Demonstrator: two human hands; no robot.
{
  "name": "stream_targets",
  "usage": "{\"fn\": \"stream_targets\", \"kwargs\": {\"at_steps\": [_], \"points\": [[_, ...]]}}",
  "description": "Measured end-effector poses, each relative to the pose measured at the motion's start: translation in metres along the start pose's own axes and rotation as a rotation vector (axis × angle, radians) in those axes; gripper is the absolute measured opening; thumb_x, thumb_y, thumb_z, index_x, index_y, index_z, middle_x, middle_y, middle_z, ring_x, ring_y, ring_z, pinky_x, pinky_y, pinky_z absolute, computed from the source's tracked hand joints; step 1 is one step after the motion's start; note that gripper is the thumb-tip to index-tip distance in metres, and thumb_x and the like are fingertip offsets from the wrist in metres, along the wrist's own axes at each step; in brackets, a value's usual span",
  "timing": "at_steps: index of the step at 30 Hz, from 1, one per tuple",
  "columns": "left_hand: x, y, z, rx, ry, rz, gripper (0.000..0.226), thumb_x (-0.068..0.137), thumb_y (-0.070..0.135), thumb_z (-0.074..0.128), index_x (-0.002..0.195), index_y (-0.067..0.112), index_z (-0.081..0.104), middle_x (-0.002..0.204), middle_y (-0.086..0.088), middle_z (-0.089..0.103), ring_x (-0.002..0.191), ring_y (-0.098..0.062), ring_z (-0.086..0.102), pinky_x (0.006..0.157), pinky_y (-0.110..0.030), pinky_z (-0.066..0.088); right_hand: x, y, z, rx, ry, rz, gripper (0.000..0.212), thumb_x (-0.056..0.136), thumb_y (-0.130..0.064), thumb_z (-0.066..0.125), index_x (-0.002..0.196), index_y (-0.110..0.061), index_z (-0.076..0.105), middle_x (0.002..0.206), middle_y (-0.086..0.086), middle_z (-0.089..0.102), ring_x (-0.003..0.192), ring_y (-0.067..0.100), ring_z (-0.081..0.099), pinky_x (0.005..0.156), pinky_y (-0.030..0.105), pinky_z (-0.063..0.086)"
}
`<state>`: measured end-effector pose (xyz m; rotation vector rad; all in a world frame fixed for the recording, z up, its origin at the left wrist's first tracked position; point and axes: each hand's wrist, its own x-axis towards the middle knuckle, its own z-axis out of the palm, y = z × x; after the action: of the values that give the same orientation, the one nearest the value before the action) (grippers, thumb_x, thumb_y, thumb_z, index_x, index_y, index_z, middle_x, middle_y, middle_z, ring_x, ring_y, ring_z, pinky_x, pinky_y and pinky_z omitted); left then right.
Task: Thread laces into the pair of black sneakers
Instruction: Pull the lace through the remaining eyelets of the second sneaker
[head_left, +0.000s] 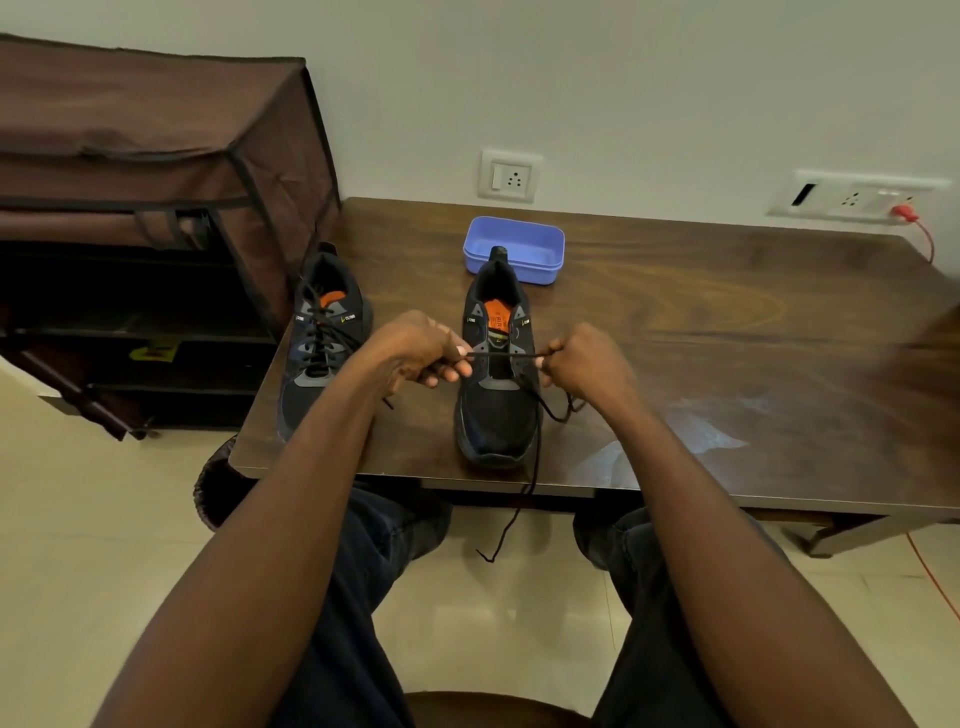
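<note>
Two sneakers stood on the worktop (675, 322): the left sneaker (322, 338) laced and partly hidden by an arm, the right sneaker (496, 374) unlaced. Left hand (421, 348) and right hand (582, 364) each pinched the lace (501, 355), taut across it.

Two sneakers on the table (675, 322), laced sneaker (322, 338) left near the edge, unlaced sneaker (496, 395) centre, plastic tub (524, 244) just behind it, shoe rack (156, 208) left of the table, wall sockets (511, 176) behind.
</note>
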<state>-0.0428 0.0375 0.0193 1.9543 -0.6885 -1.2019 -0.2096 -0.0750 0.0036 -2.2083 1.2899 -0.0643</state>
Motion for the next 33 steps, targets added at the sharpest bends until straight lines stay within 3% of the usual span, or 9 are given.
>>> {"fn": "stream_targets", "kwargs": {"at_steps": [4, 7, 9, 12, 17, 21, 26, 29, 33], "points": [[0.001, 0.001, 0.002, -0.084, -0.005, 0.003, 0.014, 0.098, -0.004, 0.047, 0.1, 0.0, 0.06, 0.08, -0.014, 0.071, 0.057, -0.014, 0.065, 0.047, -0.02, 0.052, -0.001, 0.003, 0.006, -0.275, 0.072, 0.029, 0.019, 0.093, -0.016, 0.056, 0.104, -0.013, 0.072, 0.099, 0.005, 0.071, 0.092, 0.023, 0.064, 0.086, 0.039, 0.054], [0.0, 0.003, 0.009, -0.103, -0.033, 0.017, 0.005, 0.095, -0.002, 0.056, 0.093, 0.001, 0.059, 0.078, -0.016, 0.072, 0.056, -0.016, 0.068, 0.047, -0.022, 0.055, -0.006, -0.01, 0.009, -0.031, 0.07, -0.219, 0.04, 0.089, -0.019, 0.069, 0.128, -0.016, 0.062, 0.123, 0.004, 0.064, 0.12, 0.024, 0.053, 0.101, 0.037, 0.043], [0.0, 0.005, 0.012, -0.094, -0.036, 0.038, 0.006, 0.092, 0.002, 0.063, 0.087, 0.003, 0.063, 0.069, -0.01, 0.071, 0.052, -0.012, 0.065, 0.047, -0.02, 0.054, -0.01, -0.019, 0.012, 0.277, -0.043, -0.284, 0.035, 0.089, -0.013, 0.069, 0.123, -0.013, 0.066, 0.109, 0.001, 0.069, 0.107, 0.016, 0.062, 0.096, 0.032, 0.049], [-0.001, 0.007, 0.013, -0.128, -0.006, 0.064, 0.008, 0.089, 0.002, 0.066, 0.081, 0.002, 0.066, 0.056, -0.005, 0.068, 0.045, -0.008, 0.061, 0.045, -0.017, 0.052, -0.008, -0.021, 0.019, 0.395, -0.068, -0.256, 0.016, 0.091, -0.007, 0.065, 0.104, -0.01, 0.074, 0.085, 0.0, 0.071, 0.081, 0.01, 0.066, 0.077, 0.024, 0.054], [0.004, 0.008, 0.014, -0.192, 0.022, 0.051, 0.01, 0.087, 0.006, 0.071, 0.078, 0.002, 0.067, 0.057, -0.006, 0.068, 0.045, -0.009, 0.061, 0.044, -0.018, 0.052, -0.003, -0.019, 0.023, 0.664, -0.018, -0.214, 0.013, 0.09, -0.001, 0.065, 0.1, -0.003, 0.073, 0.092, 0.018, 0.073, 0.077, 0.022, 0.067, 0.078, 0.034, 0.058], [0.016, 0.003, 0.013, -0.15, 0.084, -0.001, 0.01, 0.091, 0.006, 0.067, 0.081, 0.003, 0.065, 0.065, -0.009, 0.065, 0.05, -0.013, 0.061, 0.048, -0.022, 0.054, 0.006, -0.01, 0.034, 0.366, 0.16, -0.202, 0.009, 0.09, -0.013, 0.067, 0.09, -0.016, 0.076, 0.084, -0.002, 0.071, 0.08, 0.01, 0.064, 0.077, 0.033, 0.054], [0.032, -0.009, 0.019, -0.071, 0.105, -0.138, 0.021, 0.099, 0.002, 0.049, 0.081, 0.005, 0.058, 0.072, -0.01, 0.058, 0.061, -0.013, 0.056, 0.059, -0.024, 0.051, 0.014, -0.008, 0.046, -0.021, 0.203, -0.259, 0.016, 0.088, -0.009, 0.063, 0.082, -0.011, 0.077, 0.082, 0.003, 0.073, 0.076, 0.013, 0.065, 0.074, 0.035, 0.057], [0.036, -0.011, 0.023, -0.078, 0.087, -0.173, 0.025, 0.101, 0.001, 0.045, 0.079, 0.006, 0.055, 0.073, -0.009, 0.056, 0.061, -0.012, 0.054, 0.056, -0.022, 0.051, 0.016, -0.009, 0.053, -0.036, 0.203, -0.248, 0.018, 0.085, -0.006, 0.061, 0.075, -0.009, 0.077, 0.076, 0.005, 0.072, 0.069, 0.014, 0.063, 0.066, 0.031, 0.054], [0.041, -0.013, 0.023, -0.112, 0.07, -0.183, 0.023, 0.1, 0.0, 0.047, 0.079, 0.005, 0.056, 0.073, -0.01, 0.057, 0.062, -0.013, 0.055, 0.052, -0.021, 0.052, 0.018, -0.012, 0.054, 0.178, 0.097, -0.132, 0.018, 0.087, -0.003, 0.061, 0.082, -0.007, 0.078, 0.081, 0.003, 0.073, 0.074, 0.013, 0.063, 0.058, 0.022, 0.04]]}}
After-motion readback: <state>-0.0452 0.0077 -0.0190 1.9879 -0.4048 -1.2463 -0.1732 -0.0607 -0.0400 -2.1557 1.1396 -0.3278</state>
